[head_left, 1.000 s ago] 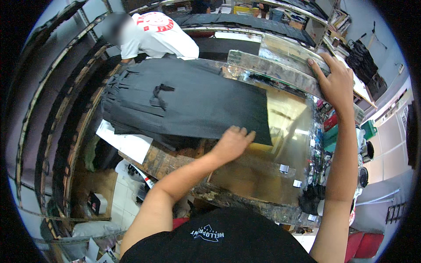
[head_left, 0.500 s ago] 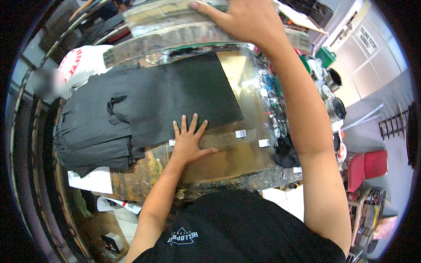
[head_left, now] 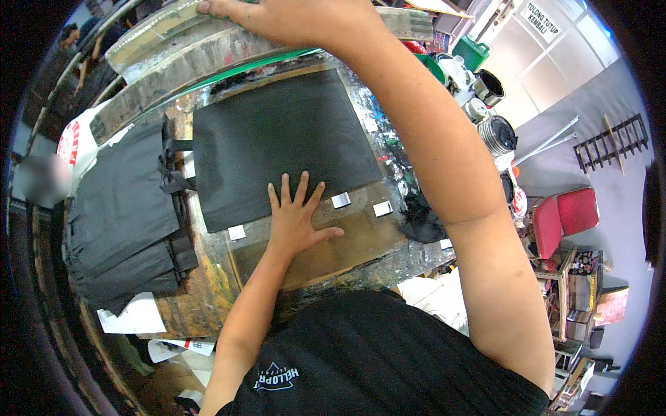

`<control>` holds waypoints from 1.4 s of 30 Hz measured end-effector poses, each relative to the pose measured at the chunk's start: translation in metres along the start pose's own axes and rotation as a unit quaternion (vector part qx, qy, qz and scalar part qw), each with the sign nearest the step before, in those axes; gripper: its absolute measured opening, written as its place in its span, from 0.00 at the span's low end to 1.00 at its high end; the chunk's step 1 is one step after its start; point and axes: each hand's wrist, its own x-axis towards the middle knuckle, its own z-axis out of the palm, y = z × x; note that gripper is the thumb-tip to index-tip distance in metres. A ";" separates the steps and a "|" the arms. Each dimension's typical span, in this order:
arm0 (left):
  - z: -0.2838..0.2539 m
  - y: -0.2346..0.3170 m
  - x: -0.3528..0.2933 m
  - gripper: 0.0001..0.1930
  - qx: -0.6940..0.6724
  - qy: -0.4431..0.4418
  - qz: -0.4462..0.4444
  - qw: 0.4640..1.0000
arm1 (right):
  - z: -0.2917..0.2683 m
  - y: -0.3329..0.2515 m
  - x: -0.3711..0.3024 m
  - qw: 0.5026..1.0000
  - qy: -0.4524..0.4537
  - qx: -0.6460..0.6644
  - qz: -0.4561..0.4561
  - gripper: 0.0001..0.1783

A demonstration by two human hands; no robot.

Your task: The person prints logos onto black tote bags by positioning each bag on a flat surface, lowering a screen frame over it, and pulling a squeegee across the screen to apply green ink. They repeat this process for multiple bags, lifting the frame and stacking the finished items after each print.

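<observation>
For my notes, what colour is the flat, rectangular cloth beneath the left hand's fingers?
Plain black: the flat, rectangular cloth shows best in the head view.

- workshop, looks like printing
- table (head_left: 198, 295) splattered with paint
- stained frame (head_left: 166, 84) along its far side
- tins (head_left: 496, 135), green jug (head_left: 472, 52) clustered beyond table
- packed shelf (head_left: 567, 286) at right

The stained table (head_left: 191, 305) bears piled black fabric (head_left: 121, 215) and 1 flat black bag (head_left: 274, 142).

Matt black cloth (head_left: 277, 132) over a smooth, glossy brown board (head_left: 333, 258)
The cloth pile (head_left: 121, 215) looks matt and creased; the table (head_left: 200, 298) is rough, stained wood, the loose sheet (head_left: 135, 317) white paper.
</observation>
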 end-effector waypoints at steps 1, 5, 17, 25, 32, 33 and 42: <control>0.000 0.001 0.000 0.59 -0.006 0.009 0.003 1.000 | -0.001 -0.001 0.001 1.000 0.000 -0.011 0.004 0.35; 0.000 0.007 0.002 0.59 -0.016 0.020 0.013 1.000 | 0.001 -0.002 0.002 0.999 0.001 -0.027 0.022 0.35; -0.013 0.002 -0.012 0.54 -0.029 0.064 -0.048 0.996 | 0.007 -0.003 -0.003 0.997 0.070 -0.032 0.016 0.38; -0.186 -0.087 -0.027 0.50 -0.592 0.412 -0.146 0.677 | 0.039 -0.011 -0.053 0.986 0.142 -0.079 -0.020 0.34; -0.120 -0.094 -0.094 0.41 -0.469 0.334 -0.235 0.784 | 0.097 -0.029 -0.153 0.998 -0.013 -0.052 -0.046 0.35; -0.096 -0.094 -0.105 0.43 -0.444 0.338 -0.244 0.793 | 0.111 -0.030 -0.161 0.998 -0.042 -0.040 -0.038 0.35; -0.024 -0.098 -0.141 0.59 -0.165 0.319 -0.266 0.894 | 0.147 -0.027 -0.190 0.995 -0.098 0.008 0.031 0.36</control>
